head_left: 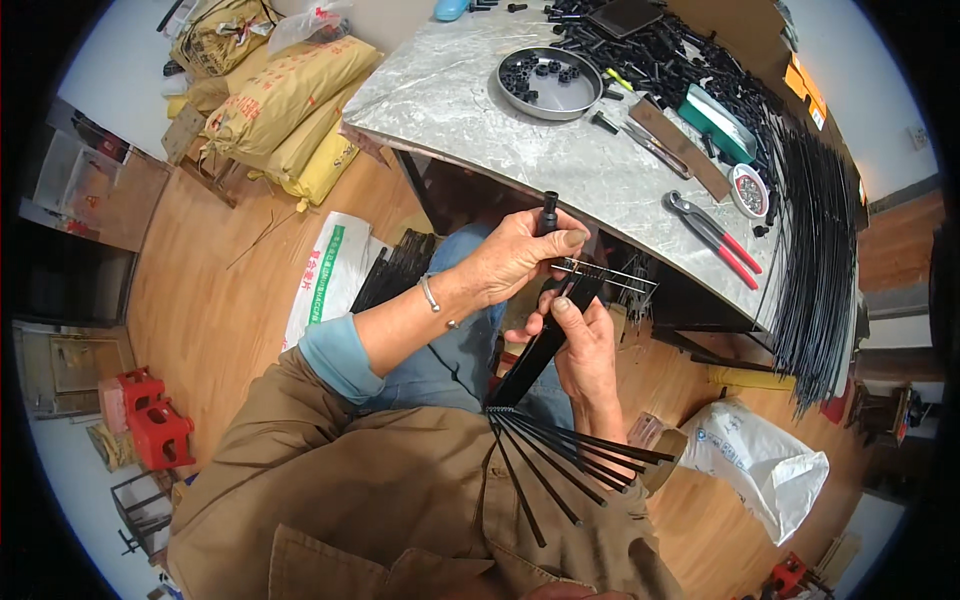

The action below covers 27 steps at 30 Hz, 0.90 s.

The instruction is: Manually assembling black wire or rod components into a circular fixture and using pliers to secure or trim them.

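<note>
My left hand (pixel 512 258) is closed, with a short black cylindrical fitting (pixel 548 212) standing up out of it. Its thumb and fingers press beside thin silvery metal rods (pixel 630 277), which stick out to the right across the top of a long black bar (pixel 530 368). Lower down, my right hand (pixel 585 350) grips that bar near its upper end, thumb on top. The bar slants down toward my lap. From its lower end several thin black rods (pixel 565 455) spread out like a fan. My left fingertips are partly hidden.
On the grey marbled table (pixel 440 100) are a round metal pan (pixel 550 105) of small black parts, red-handled pincers (pixel 715 240), a green tray (pixel 715 125) and a heap of black fittings (pixel 660 50). Long black rods (pixel 815 270) hang over its right edge. Sacks (pixel 290 100) lie left.
</note>
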Motion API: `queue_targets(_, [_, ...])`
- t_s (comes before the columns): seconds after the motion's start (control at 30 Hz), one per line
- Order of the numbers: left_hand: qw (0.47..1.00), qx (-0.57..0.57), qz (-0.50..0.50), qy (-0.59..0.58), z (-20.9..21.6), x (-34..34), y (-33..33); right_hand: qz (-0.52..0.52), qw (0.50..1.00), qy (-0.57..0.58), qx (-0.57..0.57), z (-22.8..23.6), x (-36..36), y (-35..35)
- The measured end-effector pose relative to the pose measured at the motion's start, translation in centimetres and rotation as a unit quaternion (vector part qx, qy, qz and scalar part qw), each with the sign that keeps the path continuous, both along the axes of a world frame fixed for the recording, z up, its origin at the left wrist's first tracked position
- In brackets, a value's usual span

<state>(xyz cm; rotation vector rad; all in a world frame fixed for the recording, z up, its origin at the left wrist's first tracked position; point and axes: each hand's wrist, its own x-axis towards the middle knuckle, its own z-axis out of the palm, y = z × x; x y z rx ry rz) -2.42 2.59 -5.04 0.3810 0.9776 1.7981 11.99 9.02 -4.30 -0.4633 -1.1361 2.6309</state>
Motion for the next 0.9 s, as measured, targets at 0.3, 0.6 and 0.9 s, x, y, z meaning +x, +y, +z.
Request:
queue_targets(0.3, [0.999,-0.029,0.008,0.017,1.1,0.6,0.4,-0.01,1.0,-0.002,-0.016,-0.6,0.5,0.1])
queue_targets(0.6, [0.999,-0.038,0.008,0.028,0.7,0.5,1.0,-0.02,1.0,-0.005,-0.011,-0.4,0.6,0.3])
queue_targets(0.9, [0.999,-0.027,0.019,0.003,0.9,0.3,0.8,-0.015,1.0,0.012,-0.02,-1.0,0.8,0.4])
